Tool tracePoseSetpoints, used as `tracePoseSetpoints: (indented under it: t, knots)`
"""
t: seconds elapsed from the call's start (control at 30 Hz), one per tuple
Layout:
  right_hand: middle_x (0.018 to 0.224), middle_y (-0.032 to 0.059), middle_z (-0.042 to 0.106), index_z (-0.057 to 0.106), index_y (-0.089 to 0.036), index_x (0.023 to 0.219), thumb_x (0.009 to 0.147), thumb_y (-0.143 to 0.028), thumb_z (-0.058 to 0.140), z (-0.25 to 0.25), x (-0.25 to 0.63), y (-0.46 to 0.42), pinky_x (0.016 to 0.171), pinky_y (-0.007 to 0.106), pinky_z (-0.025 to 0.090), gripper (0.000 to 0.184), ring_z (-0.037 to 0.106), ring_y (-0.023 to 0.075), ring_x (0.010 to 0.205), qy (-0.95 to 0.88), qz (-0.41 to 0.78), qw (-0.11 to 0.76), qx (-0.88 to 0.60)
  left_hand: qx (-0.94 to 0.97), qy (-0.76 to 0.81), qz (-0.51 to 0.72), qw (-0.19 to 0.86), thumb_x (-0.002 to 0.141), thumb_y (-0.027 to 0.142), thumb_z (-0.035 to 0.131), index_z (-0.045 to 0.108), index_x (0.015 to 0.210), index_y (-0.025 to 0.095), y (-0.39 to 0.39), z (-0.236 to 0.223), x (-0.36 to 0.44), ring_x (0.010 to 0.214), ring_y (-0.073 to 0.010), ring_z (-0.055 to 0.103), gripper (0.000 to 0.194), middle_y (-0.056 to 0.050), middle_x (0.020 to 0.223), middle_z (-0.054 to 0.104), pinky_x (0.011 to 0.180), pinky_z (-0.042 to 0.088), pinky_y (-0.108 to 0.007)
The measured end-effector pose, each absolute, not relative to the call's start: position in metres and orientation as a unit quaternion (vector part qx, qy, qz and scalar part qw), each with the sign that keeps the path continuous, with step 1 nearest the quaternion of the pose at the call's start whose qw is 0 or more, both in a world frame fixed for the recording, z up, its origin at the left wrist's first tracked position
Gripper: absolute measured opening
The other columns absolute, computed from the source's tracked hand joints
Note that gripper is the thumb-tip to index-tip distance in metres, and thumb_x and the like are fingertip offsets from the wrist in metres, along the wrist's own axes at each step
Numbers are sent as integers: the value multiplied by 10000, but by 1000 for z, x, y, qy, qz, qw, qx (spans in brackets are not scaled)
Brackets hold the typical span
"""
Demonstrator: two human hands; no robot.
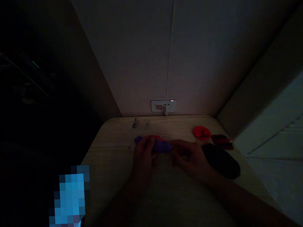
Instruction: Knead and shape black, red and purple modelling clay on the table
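Note:
A soft-looking purple piece (161, 146), perhaps cloth, is stretched between my two hands above the wooden tabletop; the dim light hides its exact kind. My left hand (144, 154) is closed around its left part, with a purple end (137, 139) poking out past the fingers. At its right end, the fingers of my right hand (190, 157) are closed in a pinch. Something small and red (159, 138) shows just behind the purple piece, mostly hidden.
Right of my right hand lies a dark oval item (222, 161). Behind it are a flat red disc (201, 132) with dark marks and dark red strips (222, 141). A wall socket (163, 106) holds a plug above the table (109, 136). A pixelated bright blue patch (69, 202) appears lower left.

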State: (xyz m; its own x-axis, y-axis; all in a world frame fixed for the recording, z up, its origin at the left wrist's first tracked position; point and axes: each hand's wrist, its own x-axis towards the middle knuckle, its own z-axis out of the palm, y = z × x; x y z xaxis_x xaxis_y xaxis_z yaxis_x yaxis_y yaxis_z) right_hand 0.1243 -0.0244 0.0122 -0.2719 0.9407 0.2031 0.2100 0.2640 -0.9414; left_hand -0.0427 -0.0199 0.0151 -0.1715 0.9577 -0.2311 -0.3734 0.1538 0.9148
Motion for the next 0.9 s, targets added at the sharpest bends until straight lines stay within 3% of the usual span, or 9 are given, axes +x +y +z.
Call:
tracePoseSetpoints:
  t: [0.3,0.47,0.57,0.7,0.8,0.9]
  knots:
    - [627,36,734,786,-158,1050,783,-417,761,13,123,-16,473,250,515,373,637,146,456,-578,570,393,-432,331,496,584,550,804,460,720,660,950,179,-18,13,-45,380,-7,369,322,8,804,653,323,261,-135]
    - [764,64,777,775,-147,1042,746,-402,766,12,122,-11,423,246,527,391,639,135,410,-503,634,408,-423,276,462,586,606,757,447,768,660,1025,176,-17,12,-46,396,19,362,395,-30,963,678,344,252,-128]
    - [730,54,768,773,-140,1029,718,-391,789,11,123,-9,424,255,546,400,654,149,420,-486,646,400,-432,261,458,581,620,731,437,783,659,1026,170,-16,11,-46,397,22,351,417,-34,980,673,345,240,-134]
    - [627,21,733,779,-137,1005,661,-390,852,11,124,-8,448,257,555,433,654,153,440,-511,638,383,-430,325,504,579,553,821,458,690,647,977,175,-17,9,-45,414,-20,379,326,-9,863,658,346,266,-158]
    - [597,13,719,790,-140,952,634,-415,879,12,125,-8,456,247,537,430,638,143,444,-535,623,375,-430,410,537,561,478,902,445,596,640,973,202,-18,7,-47,508,-84,498,257,-5,842,667,383,333,-188]
    - [563,8,699,797,-142,909,681,-444,857,14,125,-9,469,234,519,383,628,134,448,-556,606,371,-431,523,532,538,392,949,386,549,657,992,218,-18,6,-52,790,-149,643,204,-19,936,713,635,493,-235]
